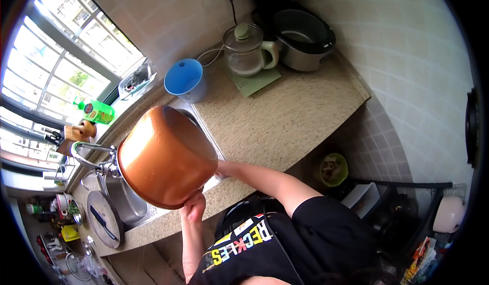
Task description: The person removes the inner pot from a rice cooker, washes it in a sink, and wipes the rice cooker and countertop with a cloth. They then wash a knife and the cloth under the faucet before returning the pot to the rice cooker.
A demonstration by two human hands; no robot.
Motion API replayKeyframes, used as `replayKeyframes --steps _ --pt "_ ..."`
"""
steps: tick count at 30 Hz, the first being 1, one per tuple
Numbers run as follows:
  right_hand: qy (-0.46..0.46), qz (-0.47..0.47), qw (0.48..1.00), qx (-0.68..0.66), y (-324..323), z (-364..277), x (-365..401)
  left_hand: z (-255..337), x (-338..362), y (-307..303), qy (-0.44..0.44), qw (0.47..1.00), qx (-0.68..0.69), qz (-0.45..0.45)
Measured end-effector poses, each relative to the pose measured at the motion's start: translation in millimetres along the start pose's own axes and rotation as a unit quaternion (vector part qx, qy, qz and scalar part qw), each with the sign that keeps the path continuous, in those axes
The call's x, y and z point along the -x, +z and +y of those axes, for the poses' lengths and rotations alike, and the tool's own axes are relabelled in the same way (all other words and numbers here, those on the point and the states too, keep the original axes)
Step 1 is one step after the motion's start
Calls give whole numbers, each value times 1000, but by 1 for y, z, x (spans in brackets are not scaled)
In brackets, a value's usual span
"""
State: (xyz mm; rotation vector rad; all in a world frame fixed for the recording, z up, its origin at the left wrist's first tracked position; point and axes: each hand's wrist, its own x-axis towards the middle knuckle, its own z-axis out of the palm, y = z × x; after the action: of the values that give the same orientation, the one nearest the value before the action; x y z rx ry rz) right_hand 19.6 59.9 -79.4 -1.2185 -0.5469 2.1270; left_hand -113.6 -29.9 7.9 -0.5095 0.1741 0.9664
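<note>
Hands [194,208] holding a tilted copper-colored pot [165,157] over the sink [125,201], one curled, the other's grip hidden

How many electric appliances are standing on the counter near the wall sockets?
2: the glass kettle on the green mat, and the open rice cooker next to it, nearer the corner. Something small could be hidden behind the orange pot.

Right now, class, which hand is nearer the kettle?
Right. The right hand, mostly hidden behind the pot, is on its side toward the kettle; the left hand holds the pot's lower edge, farther off.
</note>
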Motion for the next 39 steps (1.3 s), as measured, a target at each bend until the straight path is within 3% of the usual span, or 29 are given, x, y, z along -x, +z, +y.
replayKeyframes --steps 4,5,7,9,11,13,15,17,19,20,21,23,25,26,28,32,34,39 --pt "1 54 983 174 -39 -10 39 7 -3 6 -44 999 -9 7" --pt "-21 68 970 234 -56 -10 49 8 -8 6 -36 999 -8 3" --pt "-188 67 911 361 -113 5 47 7 -15 5 -70 998 9 -6" --pt "-174 63 894 407 -161 -17 80 9 -20 -3 -39 999 -4 -6" --pt "-225 137 833 486 -185 -59 140 5 -22 -6 -60 998 10 2" --pt "-140 216 881 398 -203 -112 196 -5 -23 -4 -17 999 -41 23" --pt "-101 320 877 344 -220 -169 240 -12 -24 -5 6 996 -6 89" --pt "-247 351 809 403 -281 -207 262 -15 -26 -18 41 994 -72 76" --pt "-268 359 831 330 -307 -271 293 -28 -29 -24 42 995 -72 60" --pt "-280 394 805 344 -334 -302 293 -51 -34 -14 106 978 -151 101" --pt "-290 428 779 355 -362 -331 291 -62 -41 -17 109 978 -147 104" --pt "-394 423 694 430 -427 -384 271 -80 -49 -27 96 991 -62 75" --pt "-406 423 653 479 -462 -436 255 -107 -67 -22 121 985 -93 83" --pt "-405 414 659 480 -476 -455 241 -116 -73 -26 141 982 -94 80" --pt "-450 403 592 534 -497 -487 207 -134 -81 -32 175 978 -84 73" --pt "-407 338 610 591 -531 -503 157 -165 -89 -23 212 971 -68 85" --pt "-397 322 600 616 -548 -484 145 -168 -89 -25 175 982 -33 69" --pt "-375 337 587 633 -559 -457 173 -178 -111 -6 189 975 -84 79"
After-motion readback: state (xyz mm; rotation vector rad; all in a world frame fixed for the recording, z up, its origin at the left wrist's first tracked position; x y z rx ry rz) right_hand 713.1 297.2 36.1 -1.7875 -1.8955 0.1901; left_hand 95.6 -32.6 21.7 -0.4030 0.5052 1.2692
